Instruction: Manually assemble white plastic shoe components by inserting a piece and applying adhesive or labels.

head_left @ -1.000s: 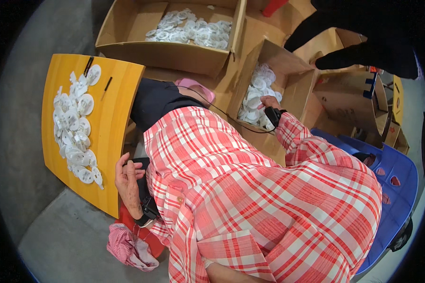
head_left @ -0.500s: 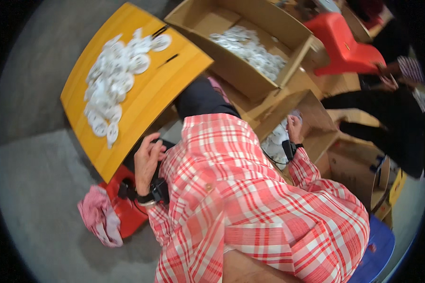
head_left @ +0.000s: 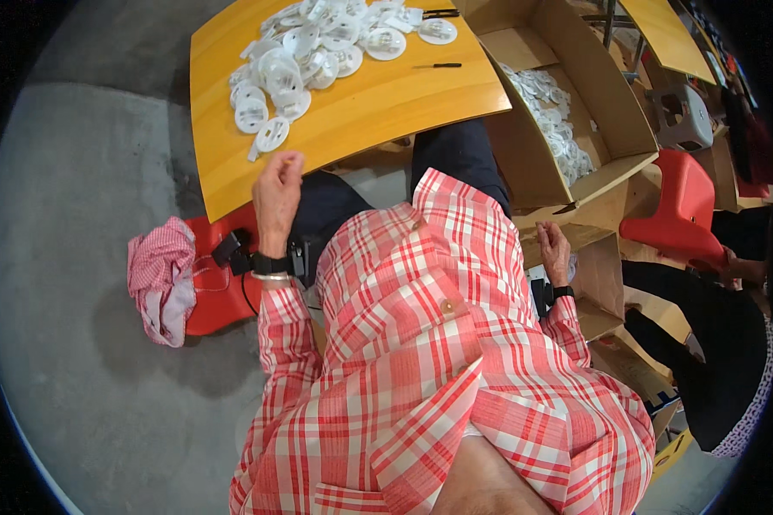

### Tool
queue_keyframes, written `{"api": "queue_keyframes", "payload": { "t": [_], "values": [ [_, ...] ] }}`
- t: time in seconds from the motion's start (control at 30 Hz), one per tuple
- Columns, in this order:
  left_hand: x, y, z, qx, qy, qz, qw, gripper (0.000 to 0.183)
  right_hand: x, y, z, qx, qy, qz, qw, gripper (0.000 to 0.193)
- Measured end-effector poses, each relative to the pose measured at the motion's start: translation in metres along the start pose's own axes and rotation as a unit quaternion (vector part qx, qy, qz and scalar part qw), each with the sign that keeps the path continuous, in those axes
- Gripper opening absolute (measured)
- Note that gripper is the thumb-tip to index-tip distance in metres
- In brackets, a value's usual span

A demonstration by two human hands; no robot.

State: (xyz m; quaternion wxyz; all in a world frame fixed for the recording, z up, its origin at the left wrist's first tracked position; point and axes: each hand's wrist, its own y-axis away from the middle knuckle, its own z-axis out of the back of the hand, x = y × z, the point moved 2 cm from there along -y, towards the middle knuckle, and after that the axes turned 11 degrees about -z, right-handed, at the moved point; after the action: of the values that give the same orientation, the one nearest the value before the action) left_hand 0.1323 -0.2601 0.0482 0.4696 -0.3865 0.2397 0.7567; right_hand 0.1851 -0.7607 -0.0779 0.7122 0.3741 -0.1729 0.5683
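Note:
A heap of white round plastic discs (head_left: 301, 41) lies on a yellow wooden table. My left hand (head_left: 276, 202) is raised at the table's near edge, just below the closest disc (head_left: 272, 135). Its fingers are bent and pressed together, with nothing visible in them. Beside my right hip, my right hand (head_left: 556, 256) hovers over a small cardboard box (head_left: 599, 270). Those fingers are loosely bent and apart, and I see nothing held. White pieces in that box are mostly hidden behind my hand and wrist.
A black screwdriver (head_left: 445, 65) lies on the yellow table (head_left: 386, 116). A large carton (head_left: 605, 112) of white parts stands to its right. At left is a red stool (head_left: 210, 292) with a pink cloth (head_left: 161, 279); at right, another red stool (head_left: 674, 210) and a person in black trousers (head_left: 704, 335).
The view has turned and shifted. My left hand has gone from beside my lap toward the table edge, its fingers drawing together. My right hand has come back out from the small box.

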Motion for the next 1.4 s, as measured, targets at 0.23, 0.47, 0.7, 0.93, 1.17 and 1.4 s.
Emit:
{"api": "queue_keyframes", "payload": {
  "t": [0.23,0.47,0.7,0.93,1.17,1.4],
  "values": [
    [0.04,-0.034,0.017,-0.188,-0.126,0.009,0.974,0.038,0.031,-0.009,-0.004,0.074,0.046,0.025,0.996,0.022],
    [0.056,-0.05,0.019,-0.173,-0.187,0.048,0.966,0.054,0.044,-0.015,-0.012,0.103,0.015,0.063,0.993,0.018],
    [0.046,-0.053,0.001,-0.147,-0.203,0.02,0.968,0.056,0.073,-0.011,-0.014,0.12,0.021,0.103,0.987,0.015],
    [0.048,-0.048,-0.007,-0.176,-0.058,0.0,0.983,0.044,0.107,-0.034,-0.011,0.082,0.048,0.201,0.975,0.013],
    [0.047,-0.035,-0.009,-0.143,0.345,0.049,0.926,0.028,0.197,-0.043,-0.015,0.111,0.021,0.215,0.97,0.014],
    [0.017,-0.036,-0.035,-0.096,0.366,0.04,0.925,0.026,0.263,-0.053,-0.052,0.16,0.024,0.362,0.918,0.015]
  ]
}}
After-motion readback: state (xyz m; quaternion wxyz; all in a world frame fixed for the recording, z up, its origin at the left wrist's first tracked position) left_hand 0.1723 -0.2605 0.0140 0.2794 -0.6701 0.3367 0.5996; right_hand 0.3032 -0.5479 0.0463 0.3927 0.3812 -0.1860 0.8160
